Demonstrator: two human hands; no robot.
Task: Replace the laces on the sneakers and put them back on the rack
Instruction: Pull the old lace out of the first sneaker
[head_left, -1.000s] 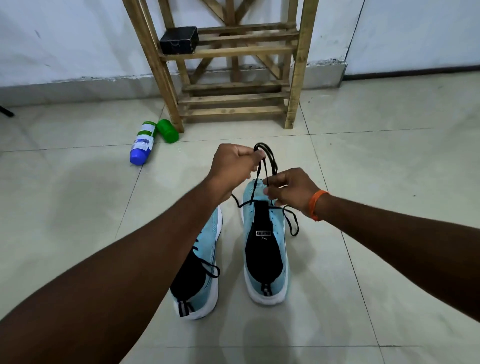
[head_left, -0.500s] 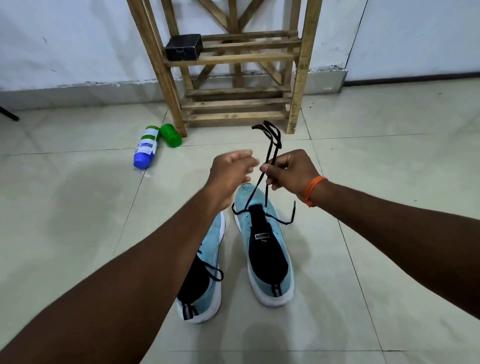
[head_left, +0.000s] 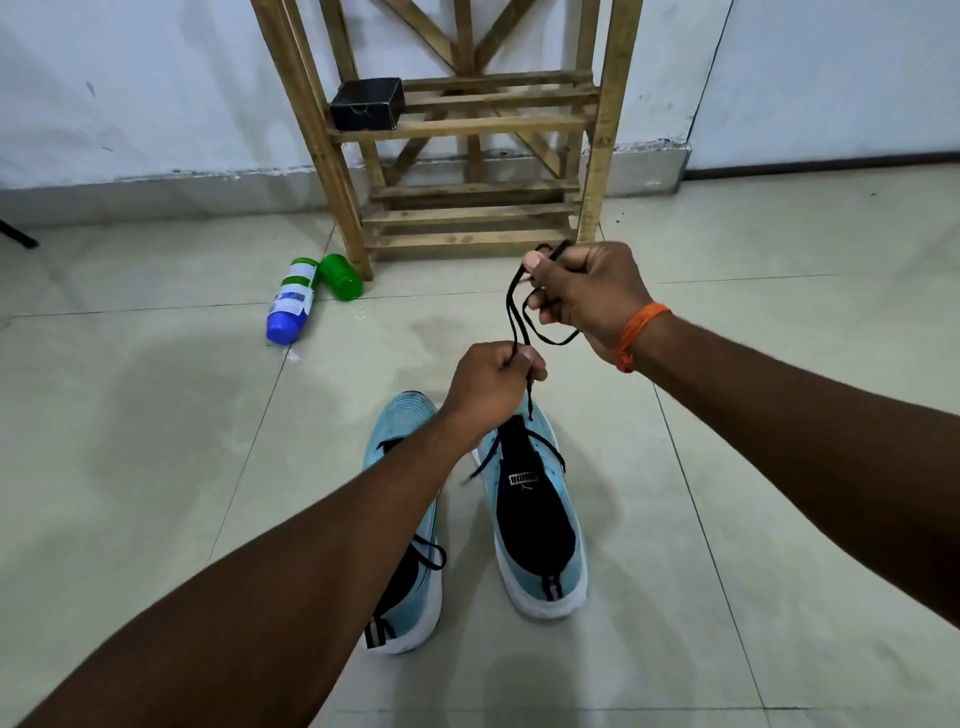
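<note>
A tiled floor (head_left: 156, 467) carries a wooden rack (head_left: 605, 156) against the wall. Well in front of the rack two light-blue sneakers stand side by side, toes toward it: the left sneaker (head_left: 400, 421), partly hidden under a forearm, and the right sneaker (head_left: 569, 571). The right hand (head_left: 587, 296) is raised just in front of the rack's base, thumb and curled fingers pinching a black lace (head_left: 511, 312). The left hand (head_left: 488, 387), farther from the rack and over the right sneaker's toe, is fisted round the same lace, which runs down into that sneaker. A blue-capped bottle (head_left: 291, 306) and a green bottle (head_left: 341, 277) lie left of the rack's foot; a black box (head_left: 366, 104) sits on its shelf.
</note>
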